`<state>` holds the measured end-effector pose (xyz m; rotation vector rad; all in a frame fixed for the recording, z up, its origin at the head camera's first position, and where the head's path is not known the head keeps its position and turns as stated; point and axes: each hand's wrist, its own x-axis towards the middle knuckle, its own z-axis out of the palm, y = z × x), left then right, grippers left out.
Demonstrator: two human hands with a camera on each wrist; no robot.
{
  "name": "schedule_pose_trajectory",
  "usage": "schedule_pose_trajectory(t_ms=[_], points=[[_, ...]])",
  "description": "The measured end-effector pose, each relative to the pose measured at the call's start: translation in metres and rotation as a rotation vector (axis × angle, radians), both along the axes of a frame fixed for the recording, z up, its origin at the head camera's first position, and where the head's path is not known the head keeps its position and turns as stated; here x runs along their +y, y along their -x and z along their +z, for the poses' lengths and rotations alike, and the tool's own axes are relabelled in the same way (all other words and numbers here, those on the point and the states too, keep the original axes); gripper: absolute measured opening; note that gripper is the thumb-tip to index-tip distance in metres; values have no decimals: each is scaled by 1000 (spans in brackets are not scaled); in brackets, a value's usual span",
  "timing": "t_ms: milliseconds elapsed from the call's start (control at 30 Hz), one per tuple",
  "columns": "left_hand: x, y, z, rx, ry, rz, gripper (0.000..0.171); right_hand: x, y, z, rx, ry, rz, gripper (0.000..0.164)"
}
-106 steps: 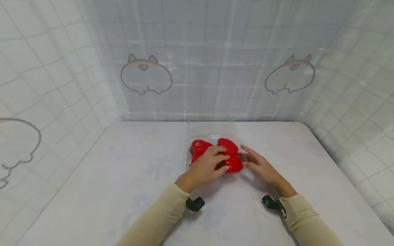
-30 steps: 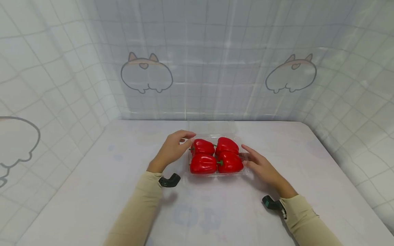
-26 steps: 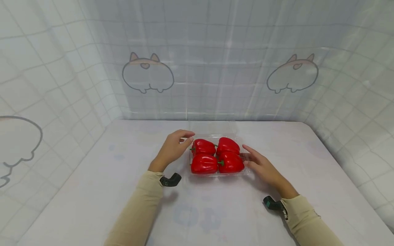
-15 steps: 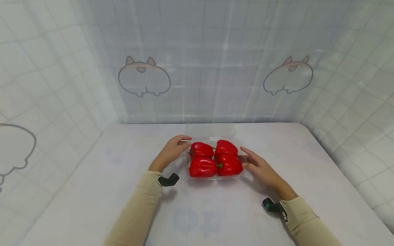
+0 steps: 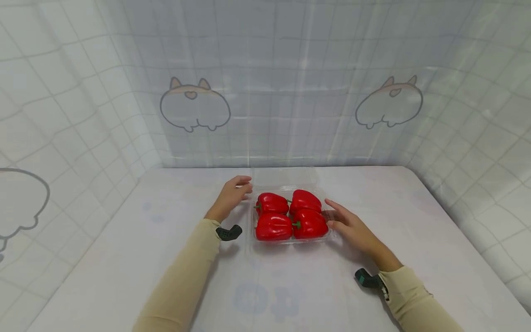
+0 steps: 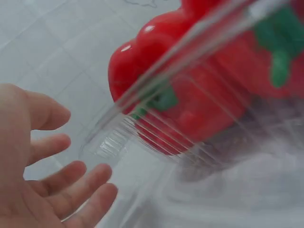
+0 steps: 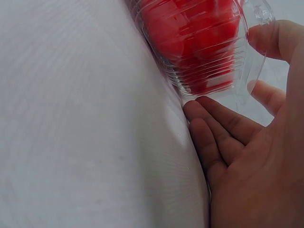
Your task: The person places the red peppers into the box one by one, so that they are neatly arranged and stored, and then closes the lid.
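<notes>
Several red bell peppers with green stems lie in two rows in a clear plastic clamshell box. Its see-through lid is folded back toward the wall. My left hand hovers just left of the box with spread, relaxed fingers and holds nothing; in the left wrist view a small gap shows between the fingertips and the box wall. At the box's right side is my right hand. Its thumb is at the clear rim, and its other fingers lie loosely extended near the table.
The box stands on a white table with faint pale prints. A grid-patterned curtain with animal drawings closes off the back and both sides. Dark wrist devices sit at both sleeve cuffs.
My left hand was over the peppers at first, then moved to the box's left rim. It has now drawn slightly farther left, away from the rim. My right hand has stayed in place.
</notes>
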<state>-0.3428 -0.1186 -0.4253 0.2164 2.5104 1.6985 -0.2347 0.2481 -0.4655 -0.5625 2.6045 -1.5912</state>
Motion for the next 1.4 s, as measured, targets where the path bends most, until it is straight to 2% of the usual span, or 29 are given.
schedule_pose_trajectory(t_ms=[233, 300, 467, 667, 833, 1067, 1233, 1400], points=[[13, 2, 5, -2, 190, -123, 56, 5, -2, -2, 3, -18, -16, 67], [14, 1, 5, 8, 237, -121, 57, 5, -2, -2, 2, -17, -21, 68], [7, -3, 2, 45, 271, -70, 55, 1, 0, -2, 2, 3, 2, 67], [-1, -6, -4, 87, 257, -9, 48, -3, 3, -5, -16, -6, 24, 66], [3, 1, -7, 181, 188, 71, 33, 0, 2, -4, -2, -15, 2, 66], [9, 5, -6, 314, 161, 89, 29, 2, 1, 0, 4, -15, -14, 65], [11, 6, -4, 404, 135, 108, 38, 1, 2, 1, -7, -7, -9, 64], [12, 6, -1, 382, 104, 98, 65, 0, 1, 0, -16, -7, -20, 65]])
